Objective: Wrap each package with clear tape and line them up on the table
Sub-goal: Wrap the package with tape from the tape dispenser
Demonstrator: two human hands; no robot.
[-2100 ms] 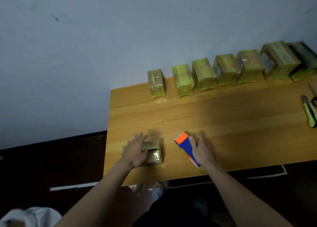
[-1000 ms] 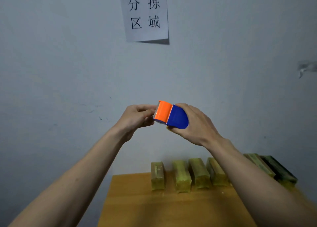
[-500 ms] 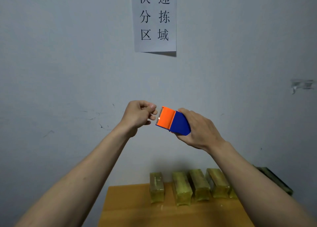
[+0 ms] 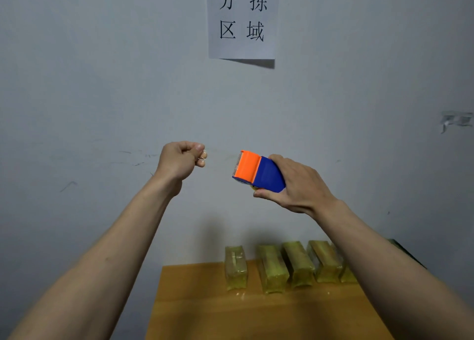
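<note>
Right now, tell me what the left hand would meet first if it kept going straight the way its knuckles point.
Probably the tape dispenser held by the right hand; the left hand points at its orange end across an open gap, though depth is uncertain.

tape dispenser point(image 4: 259, 169) was orange up front and blue behind, wrapped packages point(image 4: 272, 269) yellow-green, desk point(image 4: 200, 311) orange-brown wood grain, wall sign point(image 4: 242, 19) white with black characters, wall point(image 4: 102, 83) grey
</note>
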